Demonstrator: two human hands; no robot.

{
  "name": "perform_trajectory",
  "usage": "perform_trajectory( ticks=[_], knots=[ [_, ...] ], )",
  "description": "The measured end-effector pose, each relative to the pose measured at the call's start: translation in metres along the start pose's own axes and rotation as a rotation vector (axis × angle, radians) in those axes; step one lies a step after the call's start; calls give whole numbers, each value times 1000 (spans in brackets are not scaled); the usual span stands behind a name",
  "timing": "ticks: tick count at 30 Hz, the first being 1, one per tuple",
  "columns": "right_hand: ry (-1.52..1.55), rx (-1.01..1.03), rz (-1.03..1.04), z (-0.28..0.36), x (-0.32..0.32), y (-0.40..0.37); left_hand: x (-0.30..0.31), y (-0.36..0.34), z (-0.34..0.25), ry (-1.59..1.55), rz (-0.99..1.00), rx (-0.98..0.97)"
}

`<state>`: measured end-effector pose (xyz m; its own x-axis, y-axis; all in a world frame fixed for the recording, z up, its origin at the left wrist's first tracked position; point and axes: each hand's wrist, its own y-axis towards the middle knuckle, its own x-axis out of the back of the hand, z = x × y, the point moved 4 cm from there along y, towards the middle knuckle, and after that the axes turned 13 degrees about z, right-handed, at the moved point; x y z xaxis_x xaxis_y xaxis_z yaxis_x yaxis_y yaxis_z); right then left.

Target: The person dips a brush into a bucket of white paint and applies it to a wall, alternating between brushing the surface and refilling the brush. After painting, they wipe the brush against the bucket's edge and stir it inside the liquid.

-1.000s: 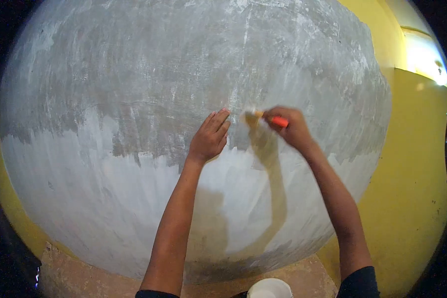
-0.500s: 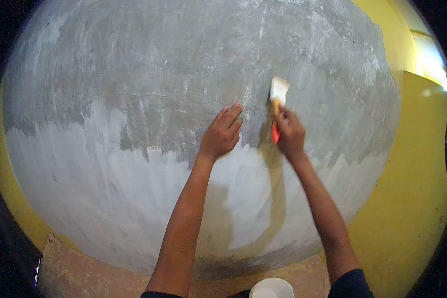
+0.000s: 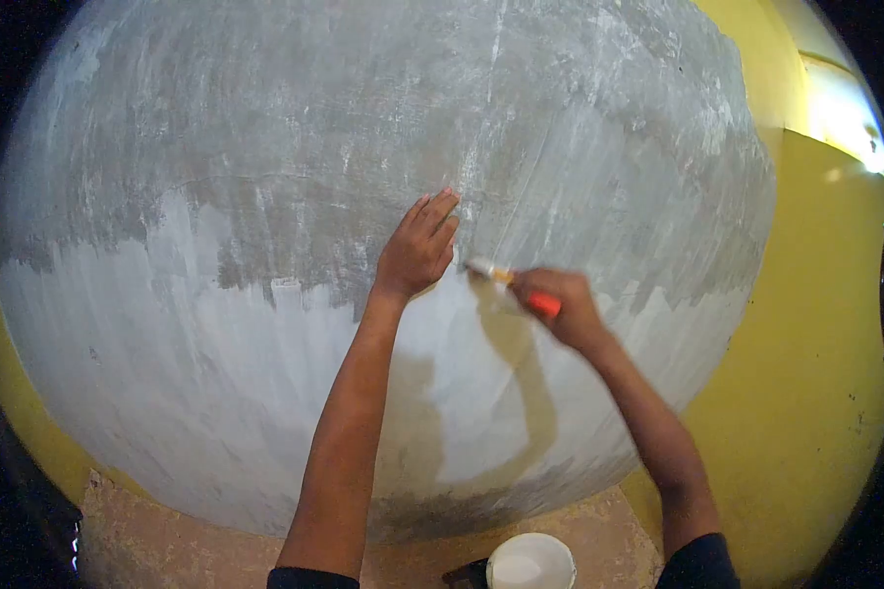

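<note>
While the right hand grips a brush, left hand open, a white bucket stands, contents unclear.

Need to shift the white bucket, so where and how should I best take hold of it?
I'd grip the bucket by its rim on the right side, coming from above, thumb outside and fingers just inside. Its round mouth opens upward, offering an edge to pinch, and a dark object sits close on its left. I can make out no handle.
</note>
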<state>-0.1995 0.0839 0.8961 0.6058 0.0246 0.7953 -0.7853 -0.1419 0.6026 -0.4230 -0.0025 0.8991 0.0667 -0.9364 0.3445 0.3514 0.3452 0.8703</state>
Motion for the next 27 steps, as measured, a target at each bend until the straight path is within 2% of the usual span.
perform_trajectory(
  ticks=[2, 4, 7, 9, 10, 12, 15, 18, 20, 22, 24, 26, 27],
  knots=[
    [-7, 39, -73, -19, 44, 34, -1, -1, -1, -14, -11, -3],
    [-142, 30, -105, -25, 85, 68, -2, 0, 0, -2, -9, 8],
    [-186, 137, -286, -31, 142, 110, 0, -2, 1, 7, 11, 5],
    [-306, 83, -354, -35, 174, 131, 0, -1, 0, 9, 8, 13],
    [-294, 90, -368, -35, 184, 138, 0, -2, 0, 3, 1, 16],
    [-498, 148, -449, -28, 193, 146, 0, -2, 1, -3, 3, 15],
    [-621, 159, -523, -21, 191, 142, 0, -2, 0, -4, 5, 13],
    [-719, 93, -424, -33, 150, 127, 1, -2, 1, 1, 9, 13],
    [-655, -5, -360, -32, 104, 103, 1, -1, 0, -5, 2, 12],
    [-658, 29, -373, -31, 56, 73, 1, -1, 0, 10, 12, 16],
    [-543, 12, -348, -25, 9, 42, 0, -1, 1, 3, 0, 12],
    [-460, -62, -238, -8, -33, 11, 0, -1, 0, -9, -5, 7],
    [-408, -36, -177, -1, -51, -3, 1, -1, 0, 2, 4, 12]
  ],
)
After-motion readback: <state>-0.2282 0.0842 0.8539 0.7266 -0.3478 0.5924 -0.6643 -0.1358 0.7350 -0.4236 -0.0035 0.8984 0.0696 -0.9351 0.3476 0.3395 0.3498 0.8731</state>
